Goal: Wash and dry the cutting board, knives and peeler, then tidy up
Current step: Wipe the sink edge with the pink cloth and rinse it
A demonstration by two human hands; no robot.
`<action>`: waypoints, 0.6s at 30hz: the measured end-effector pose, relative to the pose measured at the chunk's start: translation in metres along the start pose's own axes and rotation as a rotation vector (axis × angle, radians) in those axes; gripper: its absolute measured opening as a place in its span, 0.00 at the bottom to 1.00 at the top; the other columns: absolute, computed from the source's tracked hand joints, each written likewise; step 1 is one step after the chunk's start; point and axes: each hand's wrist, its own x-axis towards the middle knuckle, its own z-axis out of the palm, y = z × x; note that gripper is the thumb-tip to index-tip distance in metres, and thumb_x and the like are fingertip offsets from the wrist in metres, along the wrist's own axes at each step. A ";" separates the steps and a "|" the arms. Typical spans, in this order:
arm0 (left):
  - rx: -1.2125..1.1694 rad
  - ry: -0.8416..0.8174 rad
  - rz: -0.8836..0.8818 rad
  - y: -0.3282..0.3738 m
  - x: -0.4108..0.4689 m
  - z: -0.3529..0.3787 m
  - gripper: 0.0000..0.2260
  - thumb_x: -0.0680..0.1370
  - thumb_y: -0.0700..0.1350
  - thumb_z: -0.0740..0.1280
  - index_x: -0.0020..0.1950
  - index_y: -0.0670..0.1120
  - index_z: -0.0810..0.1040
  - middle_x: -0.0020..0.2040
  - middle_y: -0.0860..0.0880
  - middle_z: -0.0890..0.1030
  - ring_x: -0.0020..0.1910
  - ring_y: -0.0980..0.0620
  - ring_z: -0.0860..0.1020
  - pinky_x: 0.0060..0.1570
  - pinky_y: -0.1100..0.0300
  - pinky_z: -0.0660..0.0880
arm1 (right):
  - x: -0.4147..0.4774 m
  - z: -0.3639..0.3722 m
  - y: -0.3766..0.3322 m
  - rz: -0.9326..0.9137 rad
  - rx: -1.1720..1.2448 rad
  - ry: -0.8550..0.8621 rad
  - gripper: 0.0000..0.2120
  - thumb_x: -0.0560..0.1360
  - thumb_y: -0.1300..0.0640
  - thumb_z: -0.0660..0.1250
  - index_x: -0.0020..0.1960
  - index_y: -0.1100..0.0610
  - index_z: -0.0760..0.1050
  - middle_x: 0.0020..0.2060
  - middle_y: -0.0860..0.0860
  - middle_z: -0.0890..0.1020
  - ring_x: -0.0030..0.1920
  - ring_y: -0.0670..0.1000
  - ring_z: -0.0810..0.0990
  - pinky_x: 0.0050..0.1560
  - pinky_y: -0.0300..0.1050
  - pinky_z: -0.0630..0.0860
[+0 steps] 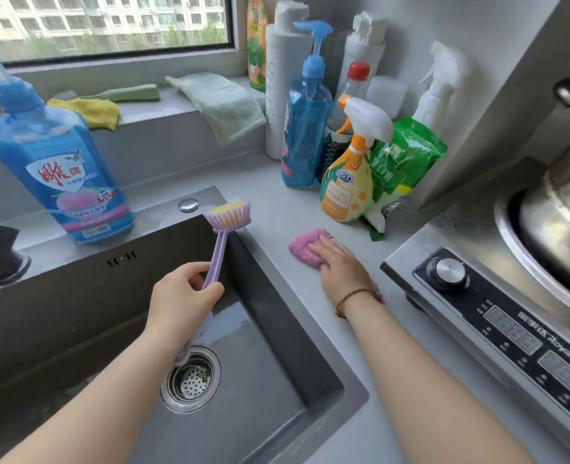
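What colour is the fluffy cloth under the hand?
Pink. The cloth under the right hand shows best in the head view.

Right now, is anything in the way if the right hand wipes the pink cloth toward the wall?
Yes. Past the pink cloth under the right hand, the orange spray bottle and green bag stand on the counter, blocking that path.

A: Counter strip [370, 380], sink [277, 329] to stove [511, 329]?
B: Narrow lane, passable at near edge. Farther back, right hand [340, 266] flat on pink cloth [305, 246] blocks it.
A: Back corner?
B: Packed: spray bottle [350, 182], pump bottle [305, 128], green bag [400, 155]. Brush [218, 249], gripped by left hand [180, 296], slants across sink's corner.
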 end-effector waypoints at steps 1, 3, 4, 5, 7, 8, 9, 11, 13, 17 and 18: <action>0.001 0.000 -0.001 0.001 -0.001 0.000 0.14 0.72 0.38 0.67 0.56 0.46 0.79 0.36 0.49 0.77 0.41 0.42 0.80 0.48 0.48 0.78 | -0.009 0.002 -0.001 -0.049 -0.002 -0.011 0.23 0.77 0.67 0.53 0.69 0.51 0.67 0.73 0.48 0.60 0.74 0.46 0.56 0.69 0.31 0.47; -0.008 -0.005 -0.006 0.004 -0.002 0.000 0.13 0.72 0.38 0.66 0.56 0.46 0.79 0.36 0.50 0.77 0.41 0.42 0.80 0.47 0.49 0.78 | -0.042 0.008 -0.001 -0.200 -0.004 -0.067 0.22 0.75 0.66 0.54 0.66 0.54 0.72 0.71 0.52 0.66 0.72 0.50 0.63 0.67 0.29 0.49; -0.018 -0.007 -0.011 0.005 -0.002 0.001 0.13 0.72 0.38 0.66 0.56 0.46 0.79 0.36 0.50 0.77 0.41 0.41 0.80 0.46 0.50 0.78 | -0.065 0.007 -0.003 -0.260 -0.017 -0.129 0.21 0.72 0.64 0.55 0.62 0.56 0.76 0.67 0.55 0.71 0.69 0.54 0.69 0.66 0.31 0.53; -0.026 -0.012 -0.013 0.007 -0.002 0.003 0.13 0.72 0.38 0.66 0.56 0.46 0.79 0.36 0.50 0.77 0.41 0.41 0.80 0.45 0.51 0.77 | -0.090 0.002 -0.001 -0.317 0.001 -0.169 0.21 0.69 0.63 0.55 0.57 0.55 0.78 0.62 0.56 0.76 0.64 0.56 0.74 0.65 0.33 0.58; -0.042 -0.024 -0.011 0.012 -0.005 0.005 0.13 0.72 0.38 0.66 0.55 0.46 0.79 0.36 0.50 0.77 0.41 0.41 0.80 0.45 0.52 0.78 | -0.126 -0.007 0.011 -0.451 0.022 -0.191 0.20 0.66 0.63 0.55 0.53 0.51 0.76 0.57 0.55 0.81 0.61 0.54 0.76 0.64 0.35 0.62; -0.041 -0.026 -0.007 0.012 -0.007 0.006 0.13 0.72 0.39 0.66 0.55 0.46 0.79 0.37 0.48 0.78 0.41 0.41 0.80 0.45 0.52 0.77 | -0.136 -0.011 0.017 -0.471 0.018 -0.205 0.19 0.67 0.63 0.56 0.54 0.50 0.74 0.56 0.54 0.81 0.61 0.51 0.74 0.65 0.33 0.61; -0.032 -0.025 -0.005 0.012 -0.009 0.006 0.13 0.72 0.39 0.66 0.55 0.46 0.80 0.38 0.47 0.79 0.41 0.41 0.80 0.46 0.52 0.77 | -0.140 -0.016 0.023 -0.462 0.021 -0.186 0.19 0.67 0.63 0.56 0.54 0.50 0.74 0.56 0.54 0.81 0.60 0.49 0.73 0.66 0.30 0.59; -0.017 -0.017 -0.005 0.011 -0.015 0.004 0.13 0.71 0.39 0.65 0.55 0.46 0.80 0.38 0.47 0.80 0.40 0.42 0.80 0.45 0.54 0.76 | -0.133 -0.021 0.029 -0.351 0.001 -0.063 0.18 0.69 0.63 0.57 0.55 0.52 0.77 0.57 0.56 0.80 0.60 0.52 0.74 0.67 0.27 0.55; -0.016 -0.003 -0.011 0.008 -0.022 -0.001 0.12 0.72 0.38 0.65 0.54 0.47 0.80 0.36 0.48 0.79 0.36 0.44 0.80 0.39 0.59 0.73 | -0.122 -0.021 0.026 -0.140 -0.022 0.050 0.19 0.74 0.65 0.56 0.61 0.56 0.76 0.65 0.55 0.74 0.67 0.54 0.71 0.66 0.26 0.51; -0.020 0.020 -0.029 0.006 -0.037 -0.008 0.12 0.72 0.38 0.64 0.54 0.46 0.79 0.39 0.46 0.80 0.31 0.49 0.78 0.31 0.67 0.72 | -0.143 0.001 0.001 0.045 -0.098 0.165 0.22 0.69 0.70 0.56 0.58 0.58 0.78 0.61 0.56 0.78 0.61 0.55 0.77 0.61 0.37 0.69; -0.028 0.023 -0.033 0.005 -0.039 -0.008 0.12 0.72 0.38 0.64 0.54 0.46 0.80 0.40 0.45 0.80 0.30 0.50 0.78 0.30 0.68 0.72 | -0.158 0.009 -0.007 -0.035 -0.105 0.164 0.21 0.66 0.67 0.56 0.52 0.57 0.81 0.55 0.56 0.82 0.54 0.55 0.82 0.57 0.36 0.70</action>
